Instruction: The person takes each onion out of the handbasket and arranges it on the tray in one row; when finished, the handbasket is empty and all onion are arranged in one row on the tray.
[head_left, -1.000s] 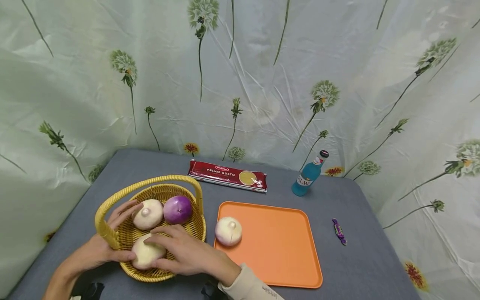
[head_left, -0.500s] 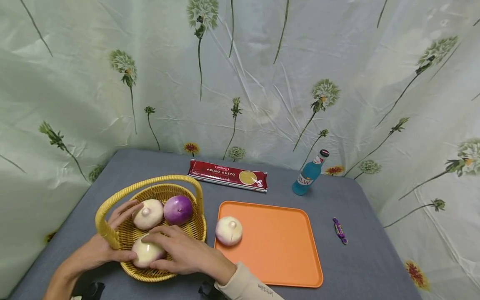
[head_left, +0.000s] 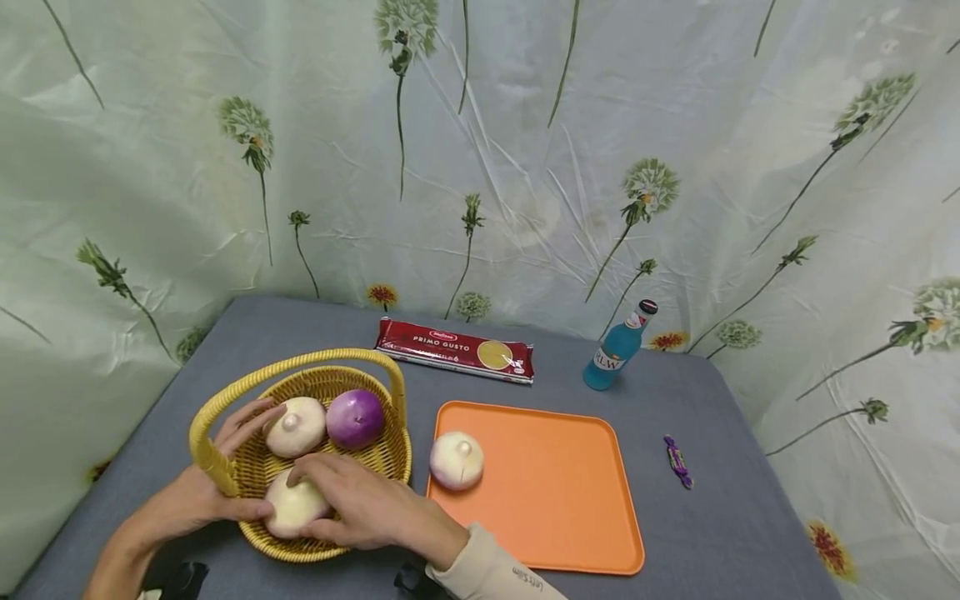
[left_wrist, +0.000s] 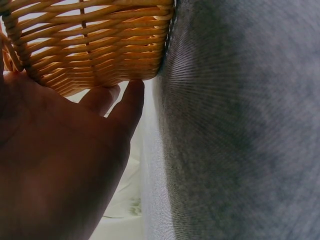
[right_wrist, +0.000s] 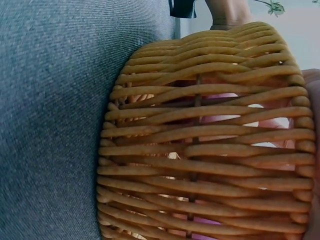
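In the head view, a yellow wicker basket [head_left: 401, 454] with a tall arched handle holds a white turnip [head_left: 294, 429], a purple-topped turnip [head_left: 355, 419] and a front turnip [head_left: 288, 508]. My left hand [head_left: 191, 496] grips the basket's left side, thumb over the rim against the front turnip, upper fingertips by the white one. Some of its fingers press the basket's outer wall in the left wrist view. My right hand [head_left: 367, 504] reaches over the near right rim and holds the front turnip, which sits low in the basket. Its fingertips are partly hidden.
An orange tray [head_left: 547, 492] lies right of the basket, with another turnip [head_left: 457, 461] on its left edge. Behind are a red packet [head_left: 453, 350] and a blue bottle [head_left: 618, 347]. A purple-wrapped candy [head_left: 678, 462] lies at right. A floral curtain [head_left: 525, 167] hangs behind the table.
My right hand has shifted very slightly left over the front turnip, its index finger a little more bent. The left hand and the basket stay in place.
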